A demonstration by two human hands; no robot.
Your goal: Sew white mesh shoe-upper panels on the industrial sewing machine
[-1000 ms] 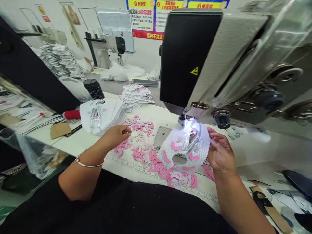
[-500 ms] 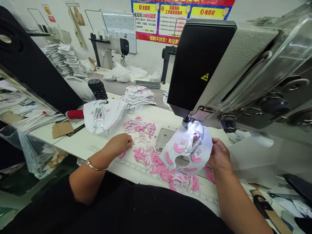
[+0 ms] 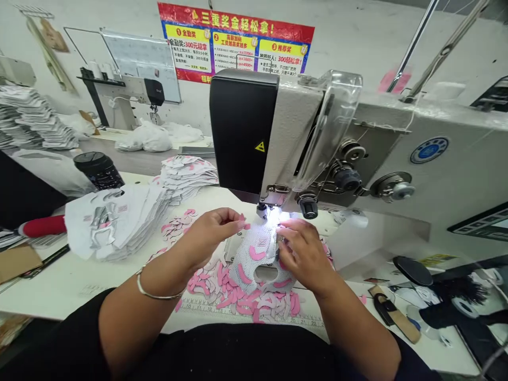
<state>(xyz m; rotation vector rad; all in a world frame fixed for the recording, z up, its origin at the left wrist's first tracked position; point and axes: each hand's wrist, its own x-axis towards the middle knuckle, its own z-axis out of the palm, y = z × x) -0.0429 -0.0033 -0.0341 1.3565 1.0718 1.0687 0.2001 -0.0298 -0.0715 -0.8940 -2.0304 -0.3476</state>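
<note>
A white mesh shoe upper (image 3: 243,260) with curved pink patches lies under the lit needle area of the sewing machine (image 3: 244,132). My right hand (image 3: 307,254) is closed on its right side, fingers bent over the mesh close to the needle. Between the thumb and fingertips of my left hand (image 3: 208,233) is a small pink patch (image 3: 243,222), held just left of the presser foot. Loose pink patches (image 3: 234,301) are heaped in front of the upper and partly under it. My right hand hides part of the upper.
To the left a stack of white shoe uppers (image 3: 135,225) leans beside a red-handled tool (image 3: 43,226). Another stack (image 3: 188,172) stands behind it, near a black cup (image 3: 99,170). A printed ruler (image 3: 305,321) runs along the table's front edge.
My left hand has moved from the loose patches up to the needle area, with a pink patch now visible in its fingertips. My right hand has shifted onto the upper near the needle. The view has turned right.
</note>
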